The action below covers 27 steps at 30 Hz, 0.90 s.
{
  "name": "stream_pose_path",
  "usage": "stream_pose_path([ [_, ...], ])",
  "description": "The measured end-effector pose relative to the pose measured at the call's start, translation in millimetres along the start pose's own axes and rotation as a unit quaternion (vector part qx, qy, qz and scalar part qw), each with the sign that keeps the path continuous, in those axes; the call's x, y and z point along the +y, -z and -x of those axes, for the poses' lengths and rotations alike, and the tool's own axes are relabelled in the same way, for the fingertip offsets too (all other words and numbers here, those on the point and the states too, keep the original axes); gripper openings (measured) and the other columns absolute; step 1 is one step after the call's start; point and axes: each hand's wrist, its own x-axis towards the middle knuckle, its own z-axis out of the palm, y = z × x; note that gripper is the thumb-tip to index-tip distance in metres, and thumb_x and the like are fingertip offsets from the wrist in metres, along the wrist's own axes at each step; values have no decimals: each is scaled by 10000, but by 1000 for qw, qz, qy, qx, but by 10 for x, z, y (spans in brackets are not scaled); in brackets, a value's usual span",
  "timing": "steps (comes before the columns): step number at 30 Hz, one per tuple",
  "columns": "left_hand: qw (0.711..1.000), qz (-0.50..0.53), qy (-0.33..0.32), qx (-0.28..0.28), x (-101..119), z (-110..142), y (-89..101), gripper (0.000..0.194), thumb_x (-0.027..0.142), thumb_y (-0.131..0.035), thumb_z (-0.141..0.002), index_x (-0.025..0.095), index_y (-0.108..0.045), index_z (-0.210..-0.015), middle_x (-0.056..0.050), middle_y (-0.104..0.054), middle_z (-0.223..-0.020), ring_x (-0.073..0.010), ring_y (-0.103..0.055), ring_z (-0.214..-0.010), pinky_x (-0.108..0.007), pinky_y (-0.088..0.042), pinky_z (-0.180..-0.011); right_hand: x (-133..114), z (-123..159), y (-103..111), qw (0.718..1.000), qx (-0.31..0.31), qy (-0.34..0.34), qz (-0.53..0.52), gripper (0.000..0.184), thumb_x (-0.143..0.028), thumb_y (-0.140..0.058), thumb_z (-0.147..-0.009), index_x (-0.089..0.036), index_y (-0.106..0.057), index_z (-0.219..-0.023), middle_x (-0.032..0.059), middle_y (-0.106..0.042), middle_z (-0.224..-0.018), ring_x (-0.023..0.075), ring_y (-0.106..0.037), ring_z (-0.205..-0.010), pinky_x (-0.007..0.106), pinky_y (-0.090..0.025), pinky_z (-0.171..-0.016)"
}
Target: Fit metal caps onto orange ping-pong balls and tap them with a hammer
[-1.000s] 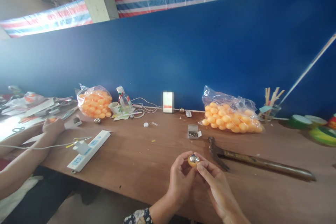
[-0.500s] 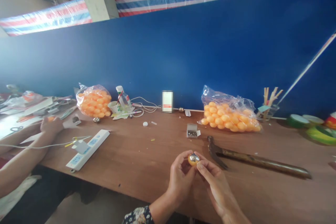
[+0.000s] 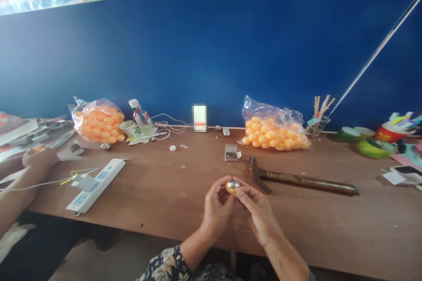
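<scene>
Between the fingertips of both hands is a small shiny ball (image 3: 232,185), mirror-like silver on top and orange-gold below. My left hand (image 3: 216,206) grips it from the left, thumb and fingers curled against its side. From the other side, my right hand (image 3: 255,204) pinches it, thumb pressed near its lower right edge. The fingers hide part of its underside. Just beyond my right hand lies a claw hammer (image 3: 296,178) with a wooden handle. Past the hammer head, a small open box (image 3: 231,153) holds tiny dark metal pieces.
Clear bags of orange balls stand at the right (image 3: 273,134) and left (image 3: 99,125). A white power strip (image 3: 95,186) lies left, near a co-worker's arm (image 3: 23,184). Tape rolls (image 3: 374,148) and a red pen cup (image 3: 391,133) are at right. A screen (image 3: 200,118) leans on the blue partition.
The view has swung right and down, so the pen cup and a phone at the right now show. Both hands keep the same hold on the ball.
</scene>
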Motion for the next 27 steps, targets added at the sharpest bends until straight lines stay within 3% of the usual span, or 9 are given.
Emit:
stream_pose_path([
  [18,999,-26,-32,17,14,-10,-34,366,168,-717,-682,153,-627,-1036,-112,-694,-1040,-208,-672,-947,-304,-533,-850,-34,1,11,1000,-5,-4,-2,165,-345,-762,-687,-194,-694,-687,89,-620,-1245,281,-443,-1264,456,-234,-1098],
  [27,998,-44,-50,2,-45,-23,-14,350,167,-685,-718,173,-617,-1061,-100,-684,-1071,-207,-661,-978,-311,-525,-870,-102,-11,-25,1000,12,-15,-11,223,-377,-800,-622,-188,-683,-644,101,-677,-1142,295,-478,-1232,459,-269,-1080],
])
